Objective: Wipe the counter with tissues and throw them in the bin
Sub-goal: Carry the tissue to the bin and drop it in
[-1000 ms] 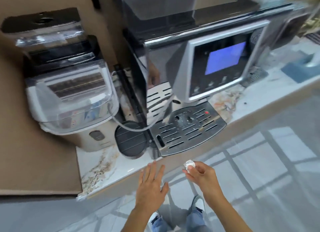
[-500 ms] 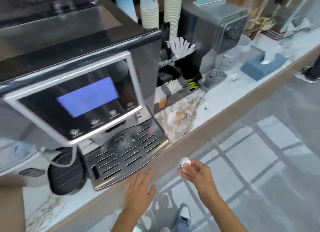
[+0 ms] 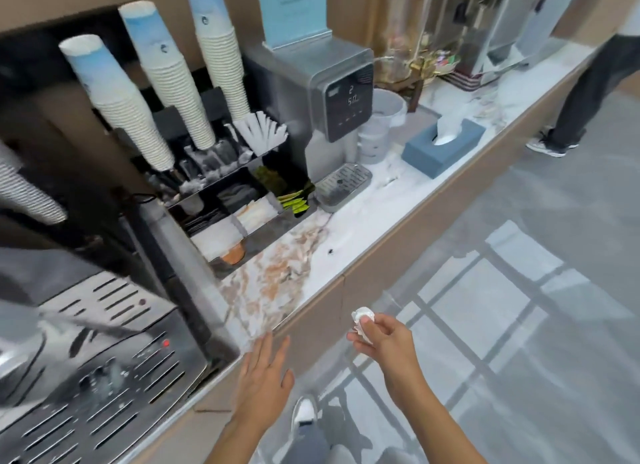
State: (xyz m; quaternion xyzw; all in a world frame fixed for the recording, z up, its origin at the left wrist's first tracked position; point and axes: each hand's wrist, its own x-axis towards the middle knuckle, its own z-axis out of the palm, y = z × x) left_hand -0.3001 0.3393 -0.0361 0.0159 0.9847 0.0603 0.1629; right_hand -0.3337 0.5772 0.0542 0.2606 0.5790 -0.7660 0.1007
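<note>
My right hand [image 3: 384,339] pinches a small crumpled white tissue [image 3: 362,317] in its fingertips, held in the air just off the front edge of the marbled counter [image 3: 349,231]. Lower left of it, my left hand [image 3: 265,377] is flat with fingers spread and holds nothing, hovering beside the counter's edge. A blue tissue box [image 3: 443,148] with a white tissue sticking out stands farther along the counter. A small dark speck [image 3: 331,251] lies on the counter top. No bin is visible.
A steel coffee machine [image 3: 104,370] fills the lower left. Behind the counter stand stacked paper cups [image 3: 169,79], a black condiment organiser [image 3: 242,207], a water dispenser [image 3: 322,92] and a plastic jug [image 3: 379,131]. A person's legs [image 3: 588,92] stand at the far right on the grey floor.
My view has swung right along the counter, from the coffee machine to the cups, dispenser and tissue box. Both hands keep their pose, the right still holding the tissue.
</note>
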